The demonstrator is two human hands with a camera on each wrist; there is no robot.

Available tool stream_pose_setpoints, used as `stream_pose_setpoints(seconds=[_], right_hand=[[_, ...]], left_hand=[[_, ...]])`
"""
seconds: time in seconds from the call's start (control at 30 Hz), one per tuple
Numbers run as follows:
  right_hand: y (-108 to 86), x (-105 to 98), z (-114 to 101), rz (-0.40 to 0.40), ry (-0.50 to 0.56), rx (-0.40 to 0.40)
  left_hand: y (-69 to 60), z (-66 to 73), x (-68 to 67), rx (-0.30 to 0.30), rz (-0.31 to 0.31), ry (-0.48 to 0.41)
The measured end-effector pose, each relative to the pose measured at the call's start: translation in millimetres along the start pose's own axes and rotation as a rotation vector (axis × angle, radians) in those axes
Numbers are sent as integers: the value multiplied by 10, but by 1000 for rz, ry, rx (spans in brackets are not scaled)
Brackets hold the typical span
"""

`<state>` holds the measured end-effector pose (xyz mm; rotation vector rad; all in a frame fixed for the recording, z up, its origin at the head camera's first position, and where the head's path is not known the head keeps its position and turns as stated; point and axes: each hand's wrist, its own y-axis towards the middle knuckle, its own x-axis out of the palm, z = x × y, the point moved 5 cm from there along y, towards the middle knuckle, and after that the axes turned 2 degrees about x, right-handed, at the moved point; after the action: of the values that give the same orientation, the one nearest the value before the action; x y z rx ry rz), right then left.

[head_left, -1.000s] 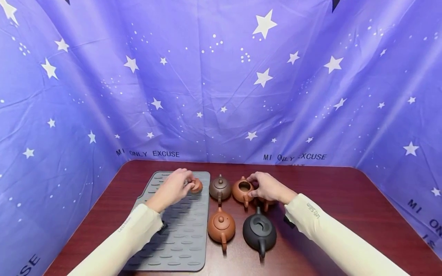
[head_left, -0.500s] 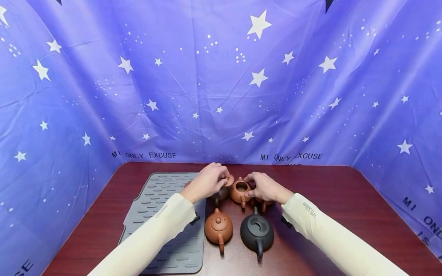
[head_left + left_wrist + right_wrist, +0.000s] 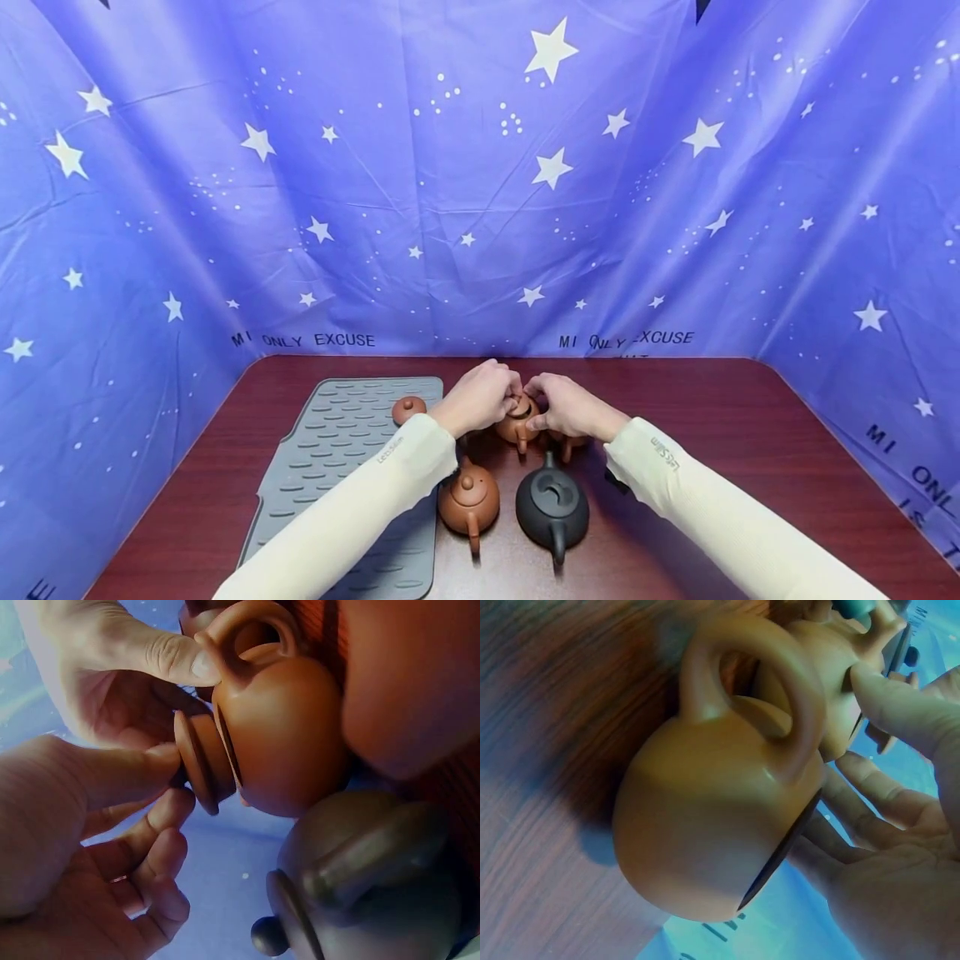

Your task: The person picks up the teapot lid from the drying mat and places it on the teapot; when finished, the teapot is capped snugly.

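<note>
My left hand (image 3: 480, 398) pinches a round orange-brown teapot lid (image 3: 199, 763) between thumb and fingers. In the left wrist view the lid's rim is right at the mouth of an orange-brown teapot (image 3: 289, 731), slightly tilted to the opening. My right hand (image 3: 576, 407) holds this teapot steady, its thumb beside the handle and its fingers on the far side. A second orange-brown teapot (image 3: 705, 817), with an open mouth, stands under the right wrist. Close to the left hand is a dark brown lidded teapot (image 3: 367, 877), mostly hidden in the head view.
Nearer the person stand a lidded orange-brown teapot (image 3: 469, 500) and a black teapot (image 3: 553, 508). Another lid (image 3: 408, 407) lies on the grey ridged mat (image 3: 322, 467) to the left. A purple starry cloth (image 3: 480, 208) hangs behind the red-brown table (image 3: 697, 417).
The left hand has carried the lid from above the mat, over the dark brown teapot, rightward to the mouth of the held teapot. The right hand has kept its hold there.
</note>
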<state>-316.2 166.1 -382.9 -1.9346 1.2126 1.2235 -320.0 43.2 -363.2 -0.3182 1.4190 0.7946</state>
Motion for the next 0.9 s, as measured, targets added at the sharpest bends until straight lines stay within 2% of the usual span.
stream_pose_setpoints(seconds=[0.27, 0.47, 0.67, 0.8, 0.9], right_hand=[[26, -35, -7, -6, -37, -3], [13, -4, -31, -19, -11, -6], [26, 4, -54, -15, 5, -5], [17, -3, -29, -16, 13, 2], [-10, -20, 14, -13, 18, 2]], left_hand=[[103, -2, -9, 2, -45, 83], [115, 52, 49, 16, -100, 75], [103, 50, 57, 15, -122, 47], [71, 5, -16, 26, -112, -2], [-5, -69, -143, 22, -74, -22]])
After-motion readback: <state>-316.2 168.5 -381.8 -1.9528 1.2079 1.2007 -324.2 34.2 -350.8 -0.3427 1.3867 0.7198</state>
